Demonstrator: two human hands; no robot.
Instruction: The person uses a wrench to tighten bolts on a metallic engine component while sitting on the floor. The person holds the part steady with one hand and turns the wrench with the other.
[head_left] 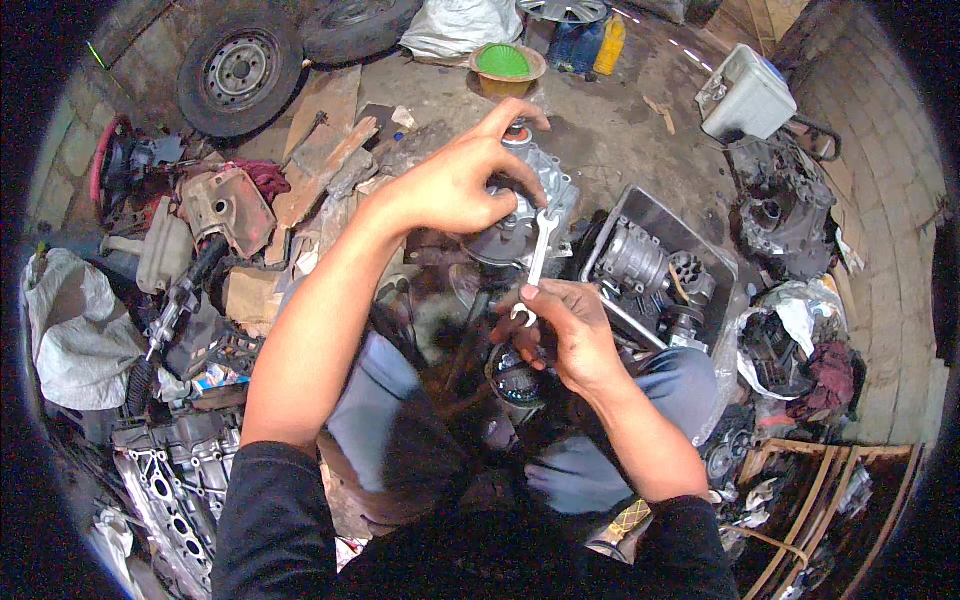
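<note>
My right hand (583,340) is closed on a silver wrench (540,252), pinched near its lower end, where an open jaw shows beside my thumb. The wrench's other end points away from me and overlaps the edge of a grey metal gearbox-like casting (562,188) on the floor. Over that casting is my left hand (465,182), with thumb and fingers apart and curved around its upper side. Nothing shows held in it, and I cannot tell whether the fingertips touch the casting. Below the wrench, between my knees, sits a dark round part (515,380), partly hidden by my right hand.
A dark tray (728,262) of metal engine parts stands to the right. Further right lie a blackened casting (785,205) and a white bag (815,305) of parts. An engine head (165,485) is at lower left. Tyres (240,75) and a basin (480,78) stand at the back.
</note>
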